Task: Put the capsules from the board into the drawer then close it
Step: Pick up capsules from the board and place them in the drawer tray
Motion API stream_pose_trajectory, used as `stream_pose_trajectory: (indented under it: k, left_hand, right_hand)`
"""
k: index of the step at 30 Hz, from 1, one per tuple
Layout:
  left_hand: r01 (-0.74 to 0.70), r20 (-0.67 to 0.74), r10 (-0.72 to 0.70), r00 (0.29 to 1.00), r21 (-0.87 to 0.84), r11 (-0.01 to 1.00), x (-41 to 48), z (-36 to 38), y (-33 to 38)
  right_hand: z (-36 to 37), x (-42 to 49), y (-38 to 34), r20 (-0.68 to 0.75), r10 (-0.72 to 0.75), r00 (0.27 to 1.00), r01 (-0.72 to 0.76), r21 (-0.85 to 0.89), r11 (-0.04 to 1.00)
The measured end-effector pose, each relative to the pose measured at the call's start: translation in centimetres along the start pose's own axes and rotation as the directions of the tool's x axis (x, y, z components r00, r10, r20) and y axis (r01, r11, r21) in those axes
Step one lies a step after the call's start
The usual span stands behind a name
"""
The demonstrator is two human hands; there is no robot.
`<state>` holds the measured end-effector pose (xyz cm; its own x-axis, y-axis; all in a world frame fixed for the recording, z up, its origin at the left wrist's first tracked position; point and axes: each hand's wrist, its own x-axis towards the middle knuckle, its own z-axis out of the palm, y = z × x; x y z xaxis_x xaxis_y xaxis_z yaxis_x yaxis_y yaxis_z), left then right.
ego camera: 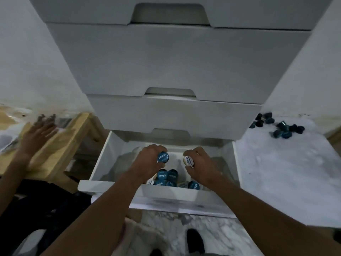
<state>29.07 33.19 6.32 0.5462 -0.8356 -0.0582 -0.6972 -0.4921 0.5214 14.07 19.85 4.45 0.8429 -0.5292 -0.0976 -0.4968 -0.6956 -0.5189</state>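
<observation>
while held above the middle of the open drawer (184, 197), blue capsule (163, 157) pinched in curled fingers of left hand (147, 161); white capsule (188, 160) gripped likewise by right hand (202, 164). neither let go yet. heap of capsules (171, 179) lying inside by the front wall. step in hand, likely: dropping this pair. dark capsules (282, 129) scattered near far right corner of board (280, 172), well apart from drawer. next, probably: release, fetch the rest, push the front shut. another person's hand (36, 133), blurred, over wooden stool (60, 145), far left.
</observation>
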Motion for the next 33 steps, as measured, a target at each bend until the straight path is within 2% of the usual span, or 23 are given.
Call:
stream_pose_trajectory:
  k: [5,11,15,25,33]
  left_hand:
    - [-0.054,0.107,0.058,0.993,-0.039,0.998,0.3,0.8,-0.7]
    - [-0.061,0.184,0.074,0.98,-0.078,0.995,1.0,2.1,-0.5]
    - [-0.067,0.201,0.087,0.976,-0.103,0.992,2.1,2.8,0.4]
    - [-0.084,0.302,0.087,0.949,-0.023,0.996,3.8,5.1,1.3]
    - [-0.095,0.364,0.091,0.927,-0.006,0.995,4.2,6.2,1.3]
  right_hand:
    - [-0.2,-0.7,-0.1,-0.019,0.091,0.996,-0.091,0.01,0.996]
    - [-0.8,-0.7,0.2,0.051,0.16,0.986,-0.156,-0.074,0.985]
    - [-0.8,-0.1,0.8,0.095,0.151,0.984,-0.141,-0.105,0.984]
    - [-0.9,0.7,2.2,0.203,0.113,0.973,-0.088,-0.126,0.988]
    - [-0.5,1.3,2.7,0.231,0.094,0.968,-0.05,-0.19,0.98]
